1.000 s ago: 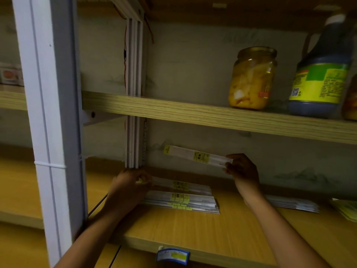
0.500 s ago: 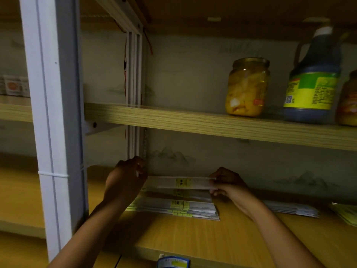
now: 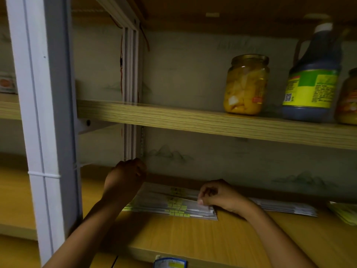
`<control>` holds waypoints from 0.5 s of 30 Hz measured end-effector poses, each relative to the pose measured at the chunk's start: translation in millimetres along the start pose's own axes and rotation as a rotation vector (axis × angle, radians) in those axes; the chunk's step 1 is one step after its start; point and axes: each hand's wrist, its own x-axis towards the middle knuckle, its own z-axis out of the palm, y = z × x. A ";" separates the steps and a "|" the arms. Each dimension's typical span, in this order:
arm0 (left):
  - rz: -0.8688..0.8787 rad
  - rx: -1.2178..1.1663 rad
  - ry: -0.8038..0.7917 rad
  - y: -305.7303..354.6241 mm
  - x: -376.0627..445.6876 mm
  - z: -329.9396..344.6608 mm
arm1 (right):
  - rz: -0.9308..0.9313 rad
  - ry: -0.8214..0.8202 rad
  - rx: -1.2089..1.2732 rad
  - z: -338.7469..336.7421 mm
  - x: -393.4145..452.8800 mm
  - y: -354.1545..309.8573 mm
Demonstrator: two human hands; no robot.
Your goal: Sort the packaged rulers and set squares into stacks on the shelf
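Head view: the ruler stack (image 3: pixel 173 206) lies on the lower shelf (image 3: pixel 193 235). The right hand (image 3: pixel 218 196) pinches its top packet's right end; the left hand (image 3: pixel 123 178), fingers curled, is at the left end, grip unclear. Placement step; next, release and square the edges.

Between your hands lies the ruler stack (image 3: pixel 170 206) on the lower shelf (image 3: pixel 193 238): your left hand (image 3: pixel 123 178) at its left end, your right hand (image 3: pixel 218 196) on its right end. Right of your right hand, another stack (image 3: pixel 286 207). Above it, the jar (image 3: pixel 246 84) and bottle (image 3: pixel 313 78).
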 end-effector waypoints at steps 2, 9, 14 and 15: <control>-0.003 -0.001 -0.003 0.9 0.5 0.5 | -0.004 -0.018 0.014 0.4 0.4 0.5; -0.012 -0.023 -0.030 1.3 0.3 1.8 | 0.028 -0.132 0.003 0.5 -1.0 -3.0; -0.026 -0.036 -0.023 4.4 1.5 3.5 | 0.013 -0.156 -0.004 -2.5 -1.5 -5.2; -0.035 -0.044 -0.030 5.8 1.4 3.4 | 0.008 -0.160 -0.006 -2.8 -1.4 -4.7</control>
